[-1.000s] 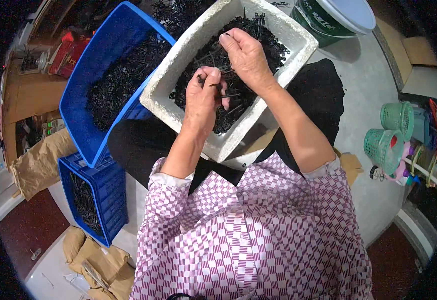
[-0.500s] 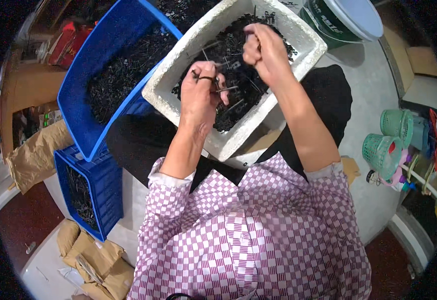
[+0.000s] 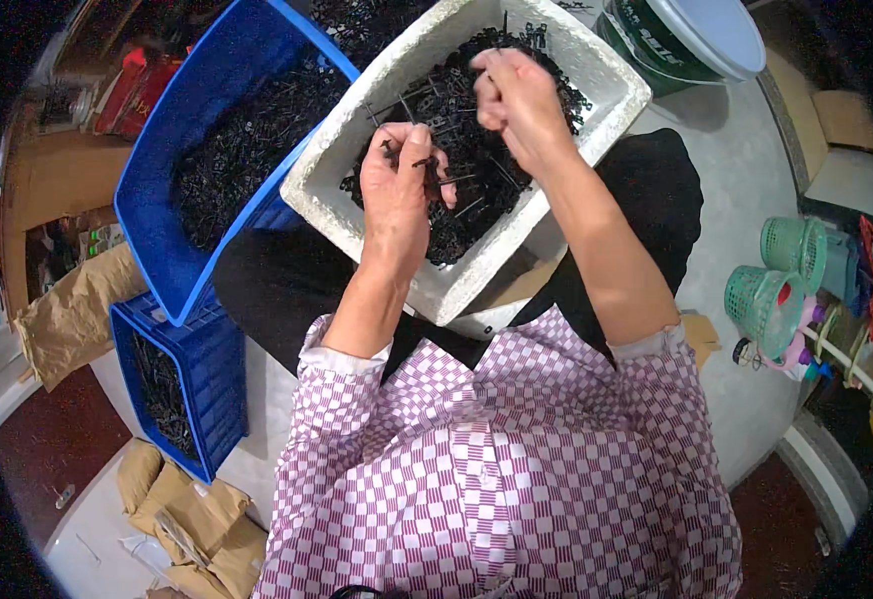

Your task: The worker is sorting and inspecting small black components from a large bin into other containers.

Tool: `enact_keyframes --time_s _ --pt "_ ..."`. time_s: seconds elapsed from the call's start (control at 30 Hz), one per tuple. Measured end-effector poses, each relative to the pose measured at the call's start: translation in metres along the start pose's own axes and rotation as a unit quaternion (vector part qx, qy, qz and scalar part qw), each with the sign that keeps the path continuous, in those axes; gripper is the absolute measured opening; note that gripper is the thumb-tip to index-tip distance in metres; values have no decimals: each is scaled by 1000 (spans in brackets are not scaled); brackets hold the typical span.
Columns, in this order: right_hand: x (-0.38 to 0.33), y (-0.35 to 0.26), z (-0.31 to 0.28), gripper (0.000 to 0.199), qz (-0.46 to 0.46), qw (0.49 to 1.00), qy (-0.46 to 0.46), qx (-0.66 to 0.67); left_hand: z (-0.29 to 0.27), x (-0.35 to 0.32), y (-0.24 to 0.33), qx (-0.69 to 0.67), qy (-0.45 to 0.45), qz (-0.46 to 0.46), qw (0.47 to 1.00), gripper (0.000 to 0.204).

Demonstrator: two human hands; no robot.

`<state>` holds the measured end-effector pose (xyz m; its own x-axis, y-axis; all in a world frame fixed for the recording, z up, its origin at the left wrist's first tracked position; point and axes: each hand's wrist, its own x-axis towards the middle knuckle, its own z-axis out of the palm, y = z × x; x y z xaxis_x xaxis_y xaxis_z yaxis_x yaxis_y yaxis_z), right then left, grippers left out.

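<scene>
A white foam box (image 3: 302,185) sits between my legs, holding a heap of small black parts (image 3: 471,130) mixed with thin, screw-like metal shanks. Over its left side, my left hand (image 3: 397,195) is closed around several small black pieces with thin shanks, which stick out between the fingers. My right hand (image 3: 524,110) is above the far right part of the heap, its fingers curled and pressed together. Motion blurs its fingertips, so I cannot make out what they hold.
A large blue bin (image 3: 129,190) of similar black parts stands left of the foam box, with a smaller blue crate (image 3: 219,399) below it. A dark green bucket (image 3: 646,50) is at the far right. Green baskets (image 3: 756,304) and brown paper packages (image 3: 197,514) lie on the floor.
My right hand has shifted slightly left and its fingers have turned toward my left hand. My left hand stays nearly in place, its thumb moved a little.
</scene>
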<state>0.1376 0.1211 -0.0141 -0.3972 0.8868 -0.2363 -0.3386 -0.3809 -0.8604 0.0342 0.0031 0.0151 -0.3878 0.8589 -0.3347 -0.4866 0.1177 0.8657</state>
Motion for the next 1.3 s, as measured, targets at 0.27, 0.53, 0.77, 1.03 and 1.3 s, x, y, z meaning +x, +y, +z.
enact_keyframes --time_s 0.27,0.53,0.77,1.03,1.3 --pt "-22 9 24 18 13 975 -180 -131 0 4 -5 59 -12 55 997 20" --pt "1 28 7 19 -319 825 15 -466 0 -1 -8 111 -52 -16 992 17" --pt "14 27 -13 20 -201 853 45 -480 -1 -13 -4 101 -84 -18 991 17" --pt "-17 -6 13 23 149 980 -123 -46 -8 -5 -2 98 -57 -7 993 16" --pt "-5 10 8 17 39 997 -55 -48 1 -3 -8 94 -72 -76 990 14"
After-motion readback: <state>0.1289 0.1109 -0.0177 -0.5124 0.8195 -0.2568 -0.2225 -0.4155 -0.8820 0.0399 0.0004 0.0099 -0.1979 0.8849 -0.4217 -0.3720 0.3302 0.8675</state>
